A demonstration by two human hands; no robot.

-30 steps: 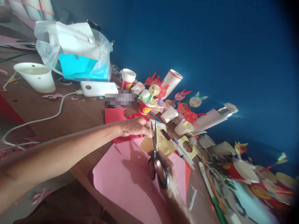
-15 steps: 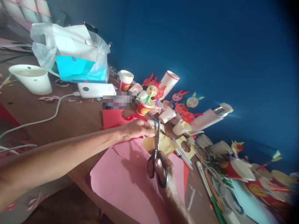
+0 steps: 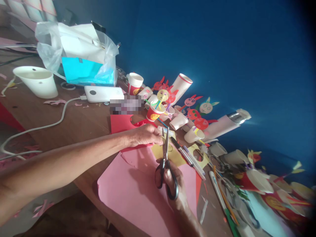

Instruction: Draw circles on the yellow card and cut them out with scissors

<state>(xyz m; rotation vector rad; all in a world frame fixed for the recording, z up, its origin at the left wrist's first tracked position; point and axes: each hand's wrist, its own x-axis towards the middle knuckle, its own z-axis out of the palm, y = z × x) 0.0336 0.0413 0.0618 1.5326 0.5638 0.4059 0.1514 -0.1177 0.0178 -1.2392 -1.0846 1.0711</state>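
Note:
My left hand point(image 3: 147, 135) pinches the edge of a small yellow paper point(image 3: 175, 157) between thumb and fingers. A curved pencil line shows on that paper. My right hand point(image 3: 175, 184) grips black-handled scissors point(image 3: 165, 154), fingers through the loops. The blades point away from me, a little apart, with the yellow paper at them. Below both hands lies a large pink sheet point(image 3: 140, 194). Red paper point(image 3: 119, 124) with a round cut-out sits beyond my left wrist. To the right are a black marker point(image 3: 181, 150) and a yellow scrap with a round hole point(image 3: 204, 159).
Paper cups with straws and paper animal faces point(image 3: 163, 95) line the wall side. A thermos point(image 3: 223, 125) lies tilted there. At left stand a white cup point(image 3: 37, 82), a plastic bag point(image 3: 86, 72) and a power bank point(image 3: 105, 94) with a cable. Pencils point(image 3: 225, 202) lie right.
The yellow paper has turned and shifted left, uncovering more of the black marker. Both hands keep their holds, with the scissor blades spread slightly wider. The whole view has shifted slightly.

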